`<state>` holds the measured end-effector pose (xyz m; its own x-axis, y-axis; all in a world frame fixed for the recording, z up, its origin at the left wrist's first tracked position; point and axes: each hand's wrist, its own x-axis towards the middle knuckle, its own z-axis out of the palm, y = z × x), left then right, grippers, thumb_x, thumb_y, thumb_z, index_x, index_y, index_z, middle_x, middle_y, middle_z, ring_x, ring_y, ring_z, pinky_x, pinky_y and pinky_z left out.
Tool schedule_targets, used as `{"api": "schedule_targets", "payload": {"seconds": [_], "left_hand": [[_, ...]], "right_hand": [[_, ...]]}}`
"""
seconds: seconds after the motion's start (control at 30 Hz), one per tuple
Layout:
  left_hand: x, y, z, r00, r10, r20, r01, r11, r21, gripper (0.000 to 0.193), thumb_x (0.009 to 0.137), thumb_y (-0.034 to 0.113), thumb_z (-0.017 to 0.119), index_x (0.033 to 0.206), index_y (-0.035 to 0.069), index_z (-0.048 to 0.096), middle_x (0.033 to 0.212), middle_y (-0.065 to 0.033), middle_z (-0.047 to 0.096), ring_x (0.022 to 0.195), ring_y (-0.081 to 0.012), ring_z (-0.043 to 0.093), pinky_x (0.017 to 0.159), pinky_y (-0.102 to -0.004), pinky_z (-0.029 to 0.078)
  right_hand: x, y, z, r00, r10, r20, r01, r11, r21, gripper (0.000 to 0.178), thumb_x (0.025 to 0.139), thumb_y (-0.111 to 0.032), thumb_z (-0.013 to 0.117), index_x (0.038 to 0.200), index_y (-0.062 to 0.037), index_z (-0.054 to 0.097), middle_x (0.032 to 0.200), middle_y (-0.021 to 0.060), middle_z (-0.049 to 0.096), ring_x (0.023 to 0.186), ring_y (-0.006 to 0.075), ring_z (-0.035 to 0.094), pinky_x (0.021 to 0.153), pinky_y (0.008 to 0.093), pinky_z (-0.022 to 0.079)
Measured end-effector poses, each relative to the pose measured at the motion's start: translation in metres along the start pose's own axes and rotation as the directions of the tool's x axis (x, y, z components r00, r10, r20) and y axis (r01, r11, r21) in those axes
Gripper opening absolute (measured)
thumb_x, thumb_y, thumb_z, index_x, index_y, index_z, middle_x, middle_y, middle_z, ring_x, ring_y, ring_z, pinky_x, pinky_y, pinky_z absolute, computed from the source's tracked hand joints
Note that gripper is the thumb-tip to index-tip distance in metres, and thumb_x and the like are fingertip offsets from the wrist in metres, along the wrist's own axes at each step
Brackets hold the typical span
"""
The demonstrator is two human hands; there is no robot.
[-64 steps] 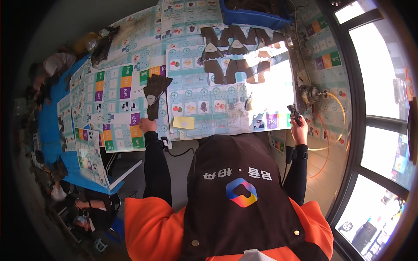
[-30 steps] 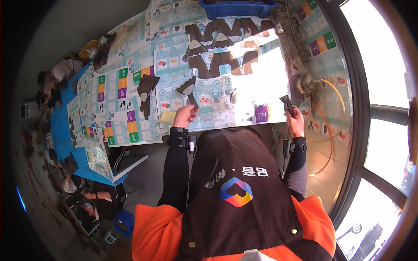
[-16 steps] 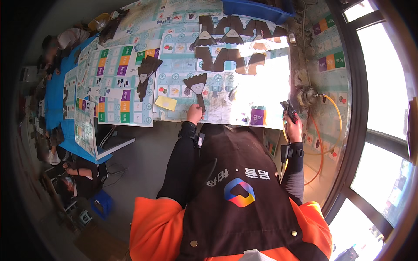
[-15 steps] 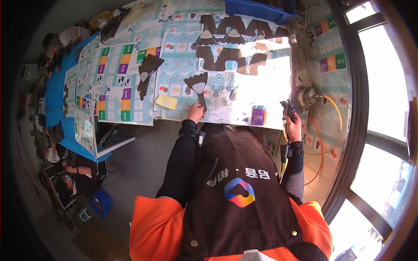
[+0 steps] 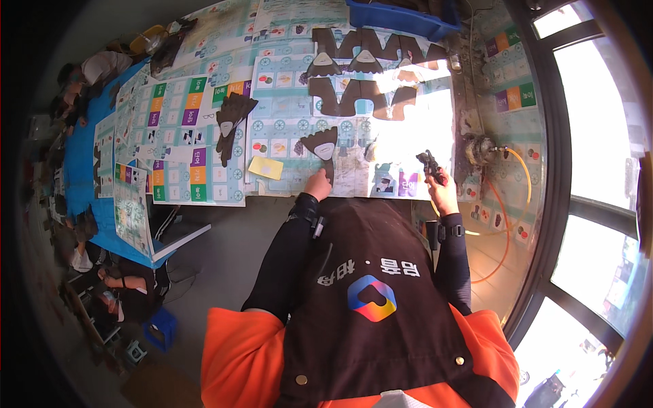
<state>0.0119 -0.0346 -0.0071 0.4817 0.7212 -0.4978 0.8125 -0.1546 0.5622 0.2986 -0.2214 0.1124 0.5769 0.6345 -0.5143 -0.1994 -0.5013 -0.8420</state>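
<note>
My left hand (image 5: 317, 185) pinches the narrow end of a dark brown cut piece (image 5: 320, 144) at the table's near edge. The piece widens into a scalloped far end with a pale rounded patch. My right hand (image 5: 443, 194) grips a small dark spray gun (image 5: 430, 165), its front tilted up and to the left over the sunlit table. Left of the held piece lies a stack of similar brown pieces (image 5: 235, 122). Farther off, wide notched brown pieces (image 5: 333, 97) lie flat in two rows, some with scalloped pieces against them.
A yellow paper (image 5: 265, 167) lies near the front edge of the sheet-covered table (image 5: 279, 126). At the back stands a blue bin (image 5: 401, 20). On the right, a yellow hose (image 5: 524, 166) runs from a round fitting (image 5: 481, 149). Another person (image 5: 102, 68) is at the far left.
My right hand has brought the spray gun leftward and farther over the table. My left hand and its brown piece have shifted a little to the right.
</note>
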Motion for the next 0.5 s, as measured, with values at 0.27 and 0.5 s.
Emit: {"api": "schedule_targets", "payload": {"seconds": [0.27, 0.5], "left_hand": [[-0.013, -0.002, -0.082, 0.993, -0.094, -0.074, 0.104, 0.984, 0.142, 0.037, 0.077, 0.026, 0.067, 0.094, -0.003, 0.05, 0.085, -0.017, 0.062, 0.092, -0.0272, 0.061, 0.072, -0.0398, 0.049], [0.007, -0.091, -0.132, 0.827, -0.353, -0.438, 0.479, 0.85, 0.218, 0.056, 0.067, 0.028, 0.076, 0.105, 0.0, 0.045, 0.102, -0.0197, 0.057, 0.099, -0.0351, 0.055, 0.077, -0.041, 0.048]], "right_hand": [[-0.015, -0.013, 0.022, 0.993, -0.087, -0.08, 0.06, 0.954, -0.295, 0.017, 0.079, -0.005, 0.054, 0.095, -0.0009, 0.06, 0.074, 0.0037, 0.059, 0.065, 0.0108, 0.053, 0.057, 0.0241, 0.041], [-0.014, -0.025, 0.043, 0.995, -0.098, -0.025, 0.087, 0.956, -0.28, 0.015, 0.08, -0.009, 0.056, 0.093, -0.0014, 0.058, 0.071, 0.0022, 0.057, 0.063, 0.01, 0.05, 0.058, 0.024, 0.039]]}}
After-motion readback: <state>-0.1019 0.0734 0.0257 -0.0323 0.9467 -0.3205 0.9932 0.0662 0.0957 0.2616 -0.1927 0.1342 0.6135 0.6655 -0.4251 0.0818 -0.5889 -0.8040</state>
